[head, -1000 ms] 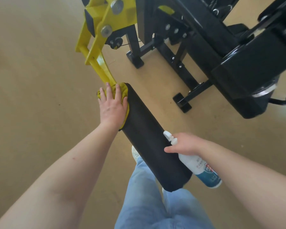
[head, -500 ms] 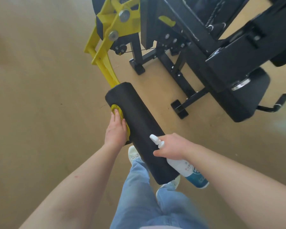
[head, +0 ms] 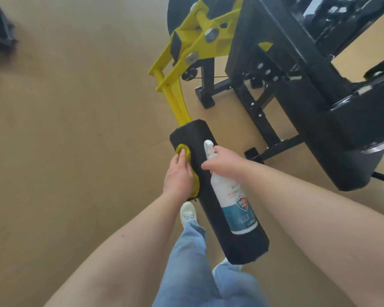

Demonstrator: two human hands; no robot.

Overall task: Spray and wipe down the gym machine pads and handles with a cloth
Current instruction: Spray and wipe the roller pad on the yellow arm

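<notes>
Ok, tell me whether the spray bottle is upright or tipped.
Tipped: the spray bottle slants along the black roller pad, nozzle pointing away, gripped by the right hand.

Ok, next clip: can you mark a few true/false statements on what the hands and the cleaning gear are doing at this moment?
1. The left hand presses a yellow cloth against the side of the black roller pad. True.
2. The spray bottle stands on the floor. False: the right hand holds it by the neck above the roller pad.
3. The spray bottle's label is red. False: it is teal and white.
4. The roller pad's far end meets a yellow lever arm. True.
5. The right hand holds the yellow cloth. False: the cloth is under the left hand.
</notes>
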